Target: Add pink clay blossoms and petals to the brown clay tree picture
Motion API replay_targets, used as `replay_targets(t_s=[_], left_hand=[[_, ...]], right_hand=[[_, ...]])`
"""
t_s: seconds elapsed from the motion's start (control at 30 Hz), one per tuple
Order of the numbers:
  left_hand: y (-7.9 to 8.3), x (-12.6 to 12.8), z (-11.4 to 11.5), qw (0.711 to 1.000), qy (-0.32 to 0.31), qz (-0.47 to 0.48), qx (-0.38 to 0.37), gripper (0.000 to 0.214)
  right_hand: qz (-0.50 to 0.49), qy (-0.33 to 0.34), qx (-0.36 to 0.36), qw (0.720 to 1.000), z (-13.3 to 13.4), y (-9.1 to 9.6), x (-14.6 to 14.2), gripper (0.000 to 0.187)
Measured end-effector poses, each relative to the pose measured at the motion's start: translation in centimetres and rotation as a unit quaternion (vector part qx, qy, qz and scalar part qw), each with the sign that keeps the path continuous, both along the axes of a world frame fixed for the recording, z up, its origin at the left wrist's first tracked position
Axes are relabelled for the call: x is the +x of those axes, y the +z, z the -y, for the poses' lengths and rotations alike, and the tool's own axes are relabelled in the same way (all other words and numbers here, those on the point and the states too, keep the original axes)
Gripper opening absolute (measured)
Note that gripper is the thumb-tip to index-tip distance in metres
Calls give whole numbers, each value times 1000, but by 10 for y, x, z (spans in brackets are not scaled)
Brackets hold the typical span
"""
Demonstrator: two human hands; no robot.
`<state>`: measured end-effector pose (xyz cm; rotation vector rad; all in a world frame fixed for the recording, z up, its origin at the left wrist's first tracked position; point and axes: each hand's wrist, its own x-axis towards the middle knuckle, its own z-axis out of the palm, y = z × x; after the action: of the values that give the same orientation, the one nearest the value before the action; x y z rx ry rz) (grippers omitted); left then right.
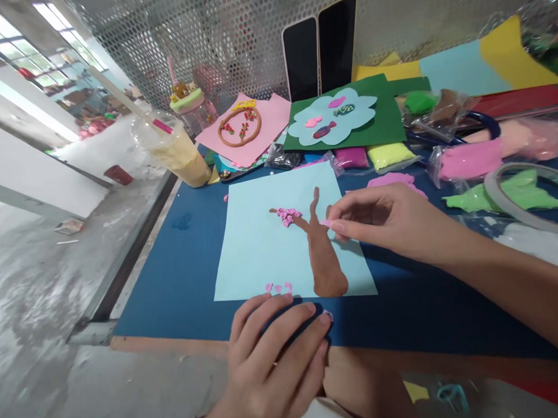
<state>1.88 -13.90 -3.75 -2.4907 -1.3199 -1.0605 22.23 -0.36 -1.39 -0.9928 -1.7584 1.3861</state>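
On the blue table, a light-blue paper [257, 252] bears a brown clay tree [325, 262] with thin branches. Small pink clay blossoms [289, 216] cluster on its left branch. My right hand [375, 221] pinches a small piece of pink clay [326, 223] between thumb and finger, over the top of the trunk. At the table's front edge rests my left hand [277, 349], its fingers stretched out below the paper. Several flat pink clay bits [278, 288] lie on the paper just beyond those fingertips. Another pink bit [327, 316] shows by the left index fingertip.
A plastic drink cup [180, 154] with a straw stands at the back left. Behind the paper lie a pink card [276, 114], a flower-shaped card [299, 130] and clay packets [351, 158]. Two phones [301, 59] lean against a perforated metal panel. Tape [498, 192] lies right.
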Motion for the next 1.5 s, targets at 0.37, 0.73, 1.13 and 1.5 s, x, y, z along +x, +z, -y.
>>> replay_targets(t_s=[0.37, 0.73, 1.13, 1.5], left_hand=[[37, -10, -19, 971, -150, -188, -11, 36], [40, -6, -28, 963, -159, -217, -16, 41], [44, -3, -40, 953, -189, -233, -35, 41], [34, -21, -44, 988, -69, -135, 34, 9]], right_hand=[[-3, -1, -4, 1000, -1, -1, 1, 15], [11, 8, 10, 1000, -2, -2, 1, 14], [8, 12, 7, 1000, -3, -3, 1, 16], [6, 4, -1, 1000, -3, -2, 1, 14]])
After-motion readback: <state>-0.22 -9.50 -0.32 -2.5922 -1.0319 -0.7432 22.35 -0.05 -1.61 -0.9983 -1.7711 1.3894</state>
